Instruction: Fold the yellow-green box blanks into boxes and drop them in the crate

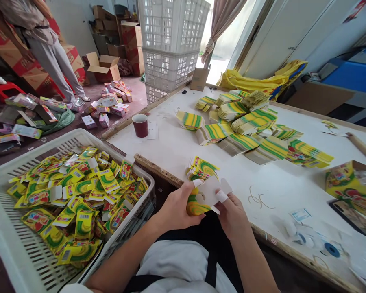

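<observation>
Beside the near left corner of the bench [167, 150], one white basket [9, 228], heaped with yellow-green packets [85, 191] too jumbled to count. Between basket and carton stacks [253, 122], close to the left edge, one dark red mug [140, 126]. Just outside the far left corner, at least two piled crates [171, 65]. Towards the far edge, at least ten stacks, overlapping; by the near edge, one small pile of cartons [201, 167]. On the near side of that pile, grasping one open carton [198, 206] in the left hand [177, 203], pinching its white flap [210, 189] with the right hand [233, 213].
</observation>
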Demonstrator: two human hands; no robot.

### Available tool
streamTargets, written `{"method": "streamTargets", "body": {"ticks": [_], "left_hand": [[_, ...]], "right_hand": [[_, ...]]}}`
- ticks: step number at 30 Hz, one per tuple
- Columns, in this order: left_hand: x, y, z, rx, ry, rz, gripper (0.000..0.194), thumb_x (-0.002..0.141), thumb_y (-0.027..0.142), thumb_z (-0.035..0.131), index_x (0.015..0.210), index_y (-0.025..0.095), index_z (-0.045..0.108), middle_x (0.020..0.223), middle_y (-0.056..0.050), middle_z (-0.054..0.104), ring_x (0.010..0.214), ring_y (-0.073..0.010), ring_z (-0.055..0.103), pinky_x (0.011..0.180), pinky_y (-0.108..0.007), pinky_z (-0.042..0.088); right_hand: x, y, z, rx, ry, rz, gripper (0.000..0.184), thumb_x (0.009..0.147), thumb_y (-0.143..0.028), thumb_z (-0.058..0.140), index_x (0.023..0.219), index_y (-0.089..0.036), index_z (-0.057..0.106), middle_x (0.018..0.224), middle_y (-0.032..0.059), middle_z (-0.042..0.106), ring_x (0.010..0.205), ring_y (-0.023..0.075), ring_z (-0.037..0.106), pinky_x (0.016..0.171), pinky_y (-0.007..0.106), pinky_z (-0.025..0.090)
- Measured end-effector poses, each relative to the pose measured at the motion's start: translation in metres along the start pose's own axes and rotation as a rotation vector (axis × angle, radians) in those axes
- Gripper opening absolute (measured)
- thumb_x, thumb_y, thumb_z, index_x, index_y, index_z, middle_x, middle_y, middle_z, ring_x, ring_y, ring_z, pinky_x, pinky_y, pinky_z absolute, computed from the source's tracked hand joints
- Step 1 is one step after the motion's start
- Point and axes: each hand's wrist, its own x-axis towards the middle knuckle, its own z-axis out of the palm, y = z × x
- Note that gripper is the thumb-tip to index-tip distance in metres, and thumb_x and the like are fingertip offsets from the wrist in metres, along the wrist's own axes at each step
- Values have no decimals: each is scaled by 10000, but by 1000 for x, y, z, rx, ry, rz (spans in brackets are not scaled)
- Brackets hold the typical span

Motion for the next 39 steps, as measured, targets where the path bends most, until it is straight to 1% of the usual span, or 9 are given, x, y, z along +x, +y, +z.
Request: {"method": "streamTargets", "body": {"ticks": [5,10,14,21,26,30,35,37,39], "left_hand": [[0,4,2,7,6,84,713,682,257,691,1315,259,364,1115,-57,588,983,-230,617,848,-332,497],[1,2,2,-66,57,-20,617,666,259,706,1188,247,377,1010,-32,618,895,-212,630,780,-318,495],[2,0,6,-1,77,-108,545,663,309,696,1078,244,350,915,-17,601,786,-215,624,679,-315,472],[1,1,11,137,-128,-30,478,611,187,632,1003,238,363,932,-39,596,822,-257,635,670,-322,464],[3,-5,11,112,-146,-61,618,618,180,631,1131,239,290,924,-29,592,796,-256,644,657,-332,480],[3,-12,13,42,-150,-49,662,656,189,602,1194,218,216,1006,-70,555,825,-260,639,680,-374,510],[4,-12,8,188,-18,-58,692,616,160,624,1203,200,261,1187,-140,457,1115,-341,529,888,-499,476],[5,-11,2,276,-16,-88,627,610,133,619,1165,188,332,1179,-141,470,1124,-347,508,903,-519,461],[6,-10,-5,271,-27,-99,523,618,110,612,1092,192,406,1114,-113,517,1062,-310,536,880,-478,480]], "right_hand": [[-5,14,11,143,-173,240,418,788,-591,548,833,-205,703,725,72,732,664,249,691,614,393,578],[-14,19,13,226,-205,99,626,729,-763,499,1027,-247,690,957,108,739,845,286,690,685,419,574],[-13,19,9,174,-182,4,587,746,-685,580,1142,-254,635,1083,119,706,910,280,676,749,417,560],[-1,22,10,63,-110,78,393,705,-473,747,989,-215,660,984,77,728,908,273,677,823,432,547],[-7,14,10,-235,-139,-152,453,800,-526,613,1125,-211,647,1095,104,701,1130,311,595,985,481,462],[-17,18,13,-521,-249,-376,464,863,-294,557,1324,-240,535,1319,101,592,1283,277,492,1075,457,395],[-8,28,6,-590,-100,-470,445,907,-183,451,1339,-252,534,1326,88,601,1221,249,564,1023,434,465],[-4,28,-1,-625,-31,-508,471,926,-204,451,1393,-262,469,1375,92,560,1261,257,530,1037,450,449],[-2,27,-6,-688,-56,-583,541,940,-208,450,1462,-297,343,1472,84,451,1342,259,437,1069,456,410]]}}
